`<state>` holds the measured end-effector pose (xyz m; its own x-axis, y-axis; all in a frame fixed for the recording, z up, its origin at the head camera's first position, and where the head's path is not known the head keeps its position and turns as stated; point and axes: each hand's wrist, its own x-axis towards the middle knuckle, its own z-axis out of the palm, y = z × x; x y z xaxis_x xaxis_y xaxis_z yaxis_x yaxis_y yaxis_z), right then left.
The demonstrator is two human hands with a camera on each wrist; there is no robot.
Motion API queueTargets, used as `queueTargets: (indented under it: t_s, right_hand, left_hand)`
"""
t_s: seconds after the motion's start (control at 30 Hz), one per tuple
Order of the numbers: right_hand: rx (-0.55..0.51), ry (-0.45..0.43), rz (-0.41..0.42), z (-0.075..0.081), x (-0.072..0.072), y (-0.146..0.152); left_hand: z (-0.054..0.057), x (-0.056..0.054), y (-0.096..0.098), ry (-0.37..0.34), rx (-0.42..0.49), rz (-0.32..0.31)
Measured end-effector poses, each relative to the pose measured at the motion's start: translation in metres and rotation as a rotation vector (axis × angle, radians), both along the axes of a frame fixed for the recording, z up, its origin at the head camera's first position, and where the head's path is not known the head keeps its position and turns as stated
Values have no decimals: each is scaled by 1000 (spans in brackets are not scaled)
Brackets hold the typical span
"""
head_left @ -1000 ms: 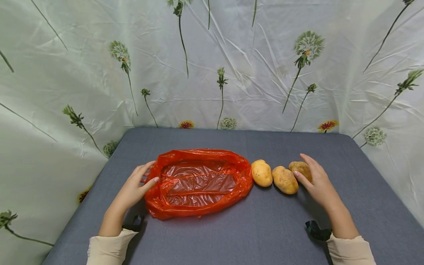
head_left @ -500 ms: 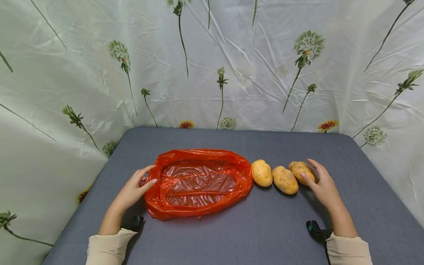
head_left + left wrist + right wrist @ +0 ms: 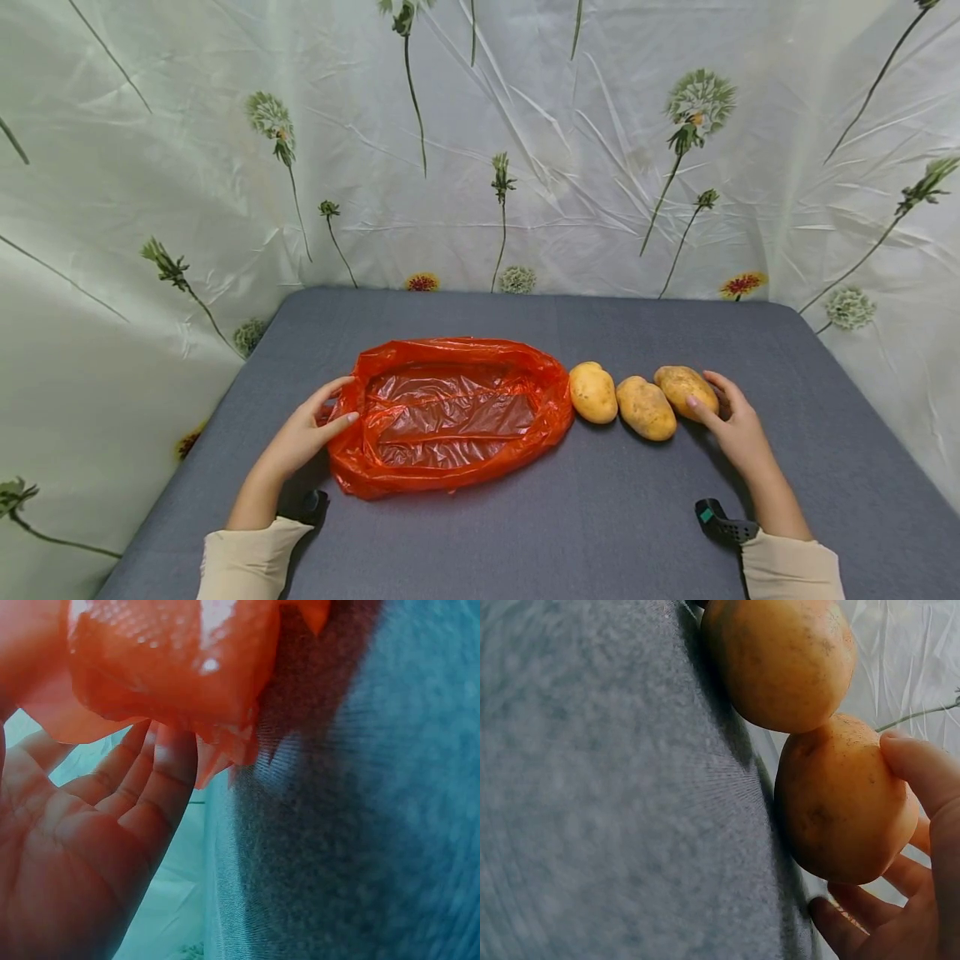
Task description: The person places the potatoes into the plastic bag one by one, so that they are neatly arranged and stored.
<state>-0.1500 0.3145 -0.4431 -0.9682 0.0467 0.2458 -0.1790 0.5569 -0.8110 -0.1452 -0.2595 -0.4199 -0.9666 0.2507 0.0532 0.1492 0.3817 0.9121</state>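
touching red bag (image 3: 450, 478): left hand (image 3: 303, 433), loosely spread | holding rightmost potato (image 3: 681, 388): right hand (image 3: 738, 429), thumb against it

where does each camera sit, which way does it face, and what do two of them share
Head: worn on the head, looking forward and down at the table, red bag, three potatoes and flowered sheet; the left hand, right hand and sleeves show.
Left wrist: on that wrist, facing the bag; palm and fingers show.
Right wrist: on that wrist, facing two potatoes; thumb and fingers show.
Shared: head and right wrist both show the right hand's thumb at the rightmost potato.
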Motion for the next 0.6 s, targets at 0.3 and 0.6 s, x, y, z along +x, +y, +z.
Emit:
queueTargets:
  t_s: [0.3,0.6]
  right_hand:
    - [32,-25,-32,0,2,0]
    - [11,-4,-70,0,4,-1]
  left_hand:
    - [-4,-1,-2,18,9,-1]
    - [-4,-1,-1,14,50,-11]
